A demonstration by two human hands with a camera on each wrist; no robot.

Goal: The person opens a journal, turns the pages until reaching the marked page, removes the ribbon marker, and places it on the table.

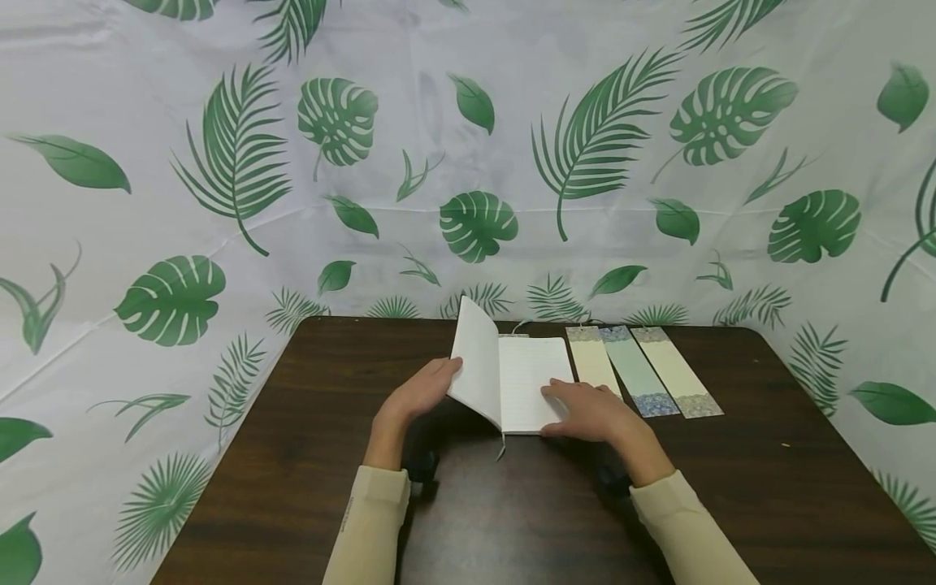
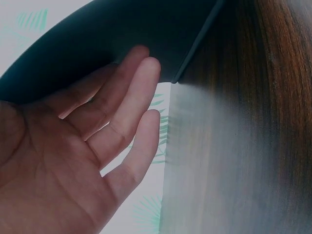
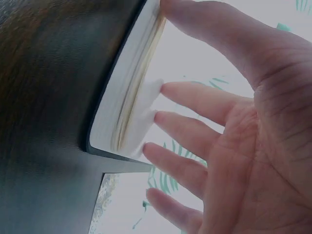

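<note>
A lined notebook (image 1: 532, 382) lies spread on the dark table, its left side raised at a slant. My left hand (image 1: 424, 392) holds that raised side by its outer edge, the thumb on the white page and the fingers behind the dark cover (image 2: 131, 29). My right hand (image 1: 588, 410) rests on the right page with fingers spread, its fingertips on the paper and the thumb at the lower edge. In the right wrist view, a yellowish layer (image 3: 134, 100) shows along the page edges. A ribbon (image 1: 501, 448) hangs below the spine.
Right of the notebook lie three long bookmarks: a cream one (image 1: 588, 353) partly behind my right hand, a pale green one (image 1: 639, 370) and another cream one (image 1: 676, 370). A small strip end (image 1: 514, 335) with a string shows above the notebook. A leaf-patterned cloth (image 1: 409, 162) hangs behind the table (image 1: 314, 455).
</note>
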